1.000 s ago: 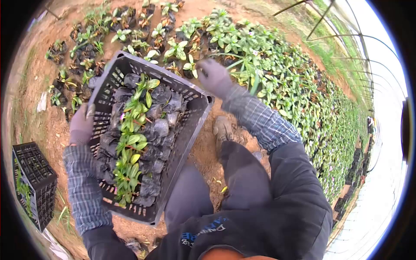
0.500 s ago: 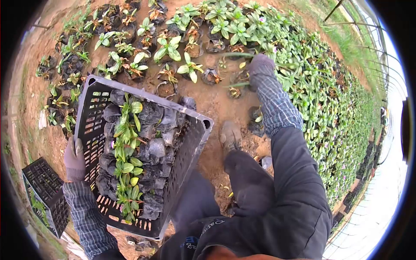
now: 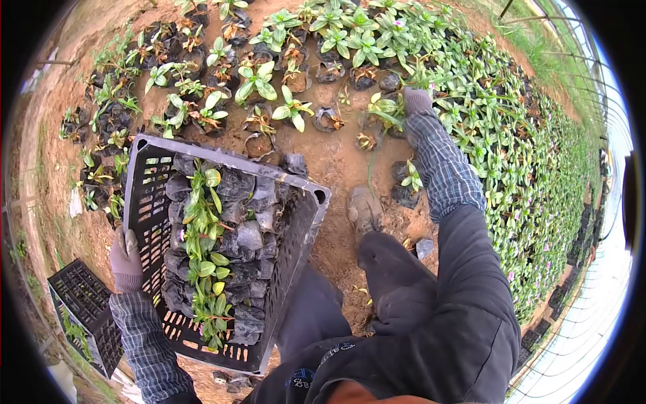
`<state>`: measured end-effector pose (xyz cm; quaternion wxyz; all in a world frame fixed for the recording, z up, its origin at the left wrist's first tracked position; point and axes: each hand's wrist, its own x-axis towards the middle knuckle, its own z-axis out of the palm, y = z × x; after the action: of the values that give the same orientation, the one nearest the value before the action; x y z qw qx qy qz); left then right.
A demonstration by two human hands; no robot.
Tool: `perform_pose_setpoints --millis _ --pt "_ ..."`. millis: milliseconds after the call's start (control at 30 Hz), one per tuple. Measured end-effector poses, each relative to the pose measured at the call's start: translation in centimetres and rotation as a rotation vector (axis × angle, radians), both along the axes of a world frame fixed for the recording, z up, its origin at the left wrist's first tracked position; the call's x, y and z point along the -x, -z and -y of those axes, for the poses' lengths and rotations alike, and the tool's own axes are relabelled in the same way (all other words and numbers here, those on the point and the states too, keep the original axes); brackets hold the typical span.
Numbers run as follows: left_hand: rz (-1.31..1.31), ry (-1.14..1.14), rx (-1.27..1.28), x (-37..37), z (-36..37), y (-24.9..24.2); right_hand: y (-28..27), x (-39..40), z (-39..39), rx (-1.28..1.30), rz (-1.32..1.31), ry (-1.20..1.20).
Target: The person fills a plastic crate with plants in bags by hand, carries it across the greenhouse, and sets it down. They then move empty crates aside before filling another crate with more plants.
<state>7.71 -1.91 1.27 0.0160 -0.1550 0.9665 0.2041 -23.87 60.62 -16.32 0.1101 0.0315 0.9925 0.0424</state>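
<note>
Right hand (image 3: pixel 418 102) has moved outward; left hand (image 3: pixel 126 259) grips one crate (image 3: pixel 296 236).

The person wears mauve-grey gloves (image 3: pixel 126 261), blue-grey checked sleeves (image 3: pixel 444 161) lined in white over the forearms, a blackish top (image 3: pixel 464 330) with blue and white lettering (image 3: pixel 303 378), dark trousers (image 3: pixel 397 279) and a dirt-brown shoe (image 3: pixel 365 210).

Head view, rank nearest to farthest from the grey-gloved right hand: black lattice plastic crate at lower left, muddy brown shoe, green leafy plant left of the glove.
From the right hand:
1. Green leafy plant: right beside the glove, on its left.
2. Muddy brown shoe: mid-view, below the hand.
3. Black lattice plastic crate: far lower left.
</note>
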Motion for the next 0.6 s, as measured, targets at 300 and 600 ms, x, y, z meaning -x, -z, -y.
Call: perform_pose_setpoints --millis 300,600 --pt "0.042 -0.015 -0.014 0.0 -0.1 -0.2 0.5 -0.3 -0.9 0.158 0.066 0.040" --pt "-0.023 0.009 0.069 -0.5 0.7 0.6 13.1 2.3 -8.7 0.843 -0.048 0.267"
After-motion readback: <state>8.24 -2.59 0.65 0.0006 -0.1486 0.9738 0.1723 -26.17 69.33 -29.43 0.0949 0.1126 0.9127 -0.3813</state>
